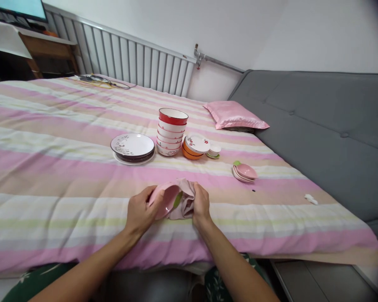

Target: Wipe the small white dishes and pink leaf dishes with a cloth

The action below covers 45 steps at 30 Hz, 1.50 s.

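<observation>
My left hand [144, 208] grips the left rim of a small pink bowl [166, 200] with a green leaf-shaped tab on its right side. A dusty-pink cloth [187, 197] is bunched in my right hand [202, 204], against the bowl's right side by the tab. The bowl is tilted, its hollow facing me. To the right, a small stack of similar pink bowls [247, 171] with a green tab sits on the striped bedspread [107, 209]. How my right fingers lie behind the cloth is partly hidden.
Beyond my hands stand a stack of plates [132, 144], a tall stack of red-and-white bowls [171, 130], orange bowls topped with flowered dishes [195, 147], and small white dishes [214, 149]. A pink pillow [236, 114] lies near the grey headboard [318, 109]. A crumpled white scrap [311, 199] lies at right.
</observation>
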### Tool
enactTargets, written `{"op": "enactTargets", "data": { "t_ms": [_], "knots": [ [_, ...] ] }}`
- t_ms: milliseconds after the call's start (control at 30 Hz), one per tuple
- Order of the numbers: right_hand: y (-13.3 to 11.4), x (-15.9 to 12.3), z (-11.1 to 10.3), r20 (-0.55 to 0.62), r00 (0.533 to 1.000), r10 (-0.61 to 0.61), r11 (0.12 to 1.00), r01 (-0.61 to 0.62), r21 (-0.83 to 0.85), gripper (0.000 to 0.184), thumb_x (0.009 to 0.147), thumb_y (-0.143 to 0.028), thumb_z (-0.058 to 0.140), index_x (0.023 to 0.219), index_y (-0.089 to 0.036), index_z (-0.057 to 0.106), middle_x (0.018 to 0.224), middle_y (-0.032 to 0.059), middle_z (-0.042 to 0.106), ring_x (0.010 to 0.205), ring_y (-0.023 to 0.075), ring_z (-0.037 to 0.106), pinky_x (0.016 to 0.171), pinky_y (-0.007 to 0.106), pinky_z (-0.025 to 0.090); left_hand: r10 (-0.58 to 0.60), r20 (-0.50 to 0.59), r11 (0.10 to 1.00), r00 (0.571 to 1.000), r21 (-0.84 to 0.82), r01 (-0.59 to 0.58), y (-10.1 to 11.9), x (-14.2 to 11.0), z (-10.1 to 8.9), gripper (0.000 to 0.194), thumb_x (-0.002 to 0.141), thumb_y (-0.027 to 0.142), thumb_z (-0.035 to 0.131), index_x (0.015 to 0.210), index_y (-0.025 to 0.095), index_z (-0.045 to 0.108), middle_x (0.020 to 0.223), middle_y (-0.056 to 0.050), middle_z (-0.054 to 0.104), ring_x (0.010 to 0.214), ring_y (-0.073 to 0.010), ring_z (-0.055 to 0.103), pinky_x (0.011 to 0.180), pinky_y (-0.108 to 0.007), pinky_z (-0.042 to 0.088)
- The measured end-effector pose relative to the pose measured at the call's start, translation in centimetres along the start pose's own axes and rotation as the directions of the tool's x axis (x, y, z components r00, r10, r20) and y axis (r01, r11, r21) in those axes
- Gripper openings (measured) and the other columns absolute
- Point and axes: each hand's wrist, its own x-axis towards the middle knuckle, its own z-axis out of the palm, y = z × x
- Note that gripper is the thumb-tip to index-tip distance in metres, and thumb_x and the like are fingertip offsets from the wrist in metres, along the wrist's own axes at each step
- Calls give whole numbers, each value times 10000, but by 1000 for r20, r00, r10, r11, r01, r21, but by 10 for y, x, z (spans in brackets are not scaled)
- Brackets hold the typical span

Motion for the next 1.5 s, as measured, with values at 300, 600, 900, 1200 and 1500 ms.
{"op": "enactTargets", "data": {
  "t_ms": [300,600,900,1200,1500],
  "knots": [
    [-6,13,-6,-94,947,306,916,-266,299,270,771,-430,525,806,-174,603,673,29,688,573,178,648,485,284,499,28,2,986,1000,-167,-27,-4,1,11,434,885,440,367,1149,134,525,1076,-82,626,971,-198,576,819,-288,455],
    [-10,12,-5,-54,961,272,920,-243,308,300,781,-443,542,785,-158,637,703,45,701,612,173,652,568,298,533,54,236,988,970,-153,-18,-1,-4,15,445,750,411,591,1106,155,512,1081,-102,631,965,-227,617,838,-366,507],
    [-8,0,-5,259,950,-174,937,240,-253,556,646,-272,712,1151,-156,510,1196,118,579,1112,228,543,961,366,422,38,201,995,979,-95,-19,-2,-1,11,338,723,353,616,990,161,539,966,-61,649,888,-193,633,806,-347,539],
    [-2,10,-13,69,969,-236,903,245,-353,248,700,-130,499,925,-182,589,826,-1,635,758,149,581,730,272,456,88,211,994,973,-81,-73,-1,-4,11,361,688,339,645,981,163,528,979,-58,636,888,-189,628,794,-333,546],
    [-26,5,-19,61,886,-461,833,455,-316,236,806,-158,438,990,-182,584,955,34,635,901,161,580,818,288,435,167,191,974,967,122,-193,-2,-7,8,276,677,318,603,911,202,515,848,-40,661,774,-210,648,712,-327,520]
  ]
}}
